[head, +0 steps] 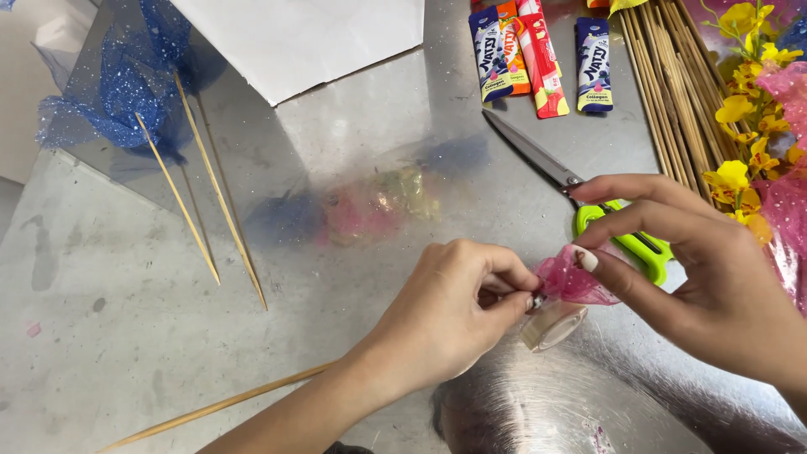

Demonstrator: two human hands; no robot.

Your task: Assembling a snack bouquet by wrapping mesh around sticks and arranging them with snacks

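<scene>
The pink glittered mesh [570, 282] is held just right of the frame's centre, bunched into a small puff; it is pinched at its left end by the closed fingertips of the left hand [454, 315], and its upper right edge is clamped between the thumb and forefinger of the right hand [698, 269]; a clear roll of tape [552, 326] hangs just below the puff, touching the left fingertips, though whether tape is already wound on cannot be told. The puff is judged gathered but not yet mounted, since no stick is seen in it; by contrast, two thin wooden sticks [202, 197] at the upper left are already tipped with blue glittered mesh [134, 80], which suggests finished pieces; one bare stick [218, 408] lies at the lower left, and a bundle of bare sticks [681, 84] is laid at the upper right, so much seems left. Green-handled scissors [580, 193] are lying just behind the right hand; four slim sachets [542, 55] are lined up at the top centre; yellow artificial flowers [744, 126] and pink wrap fill the right edge; a white paper sheet [303, 38] is spread at the top. The surface is a scuffed, reflective metal table [126, 328]; nothing of the room beyond it is shown.
</scene>
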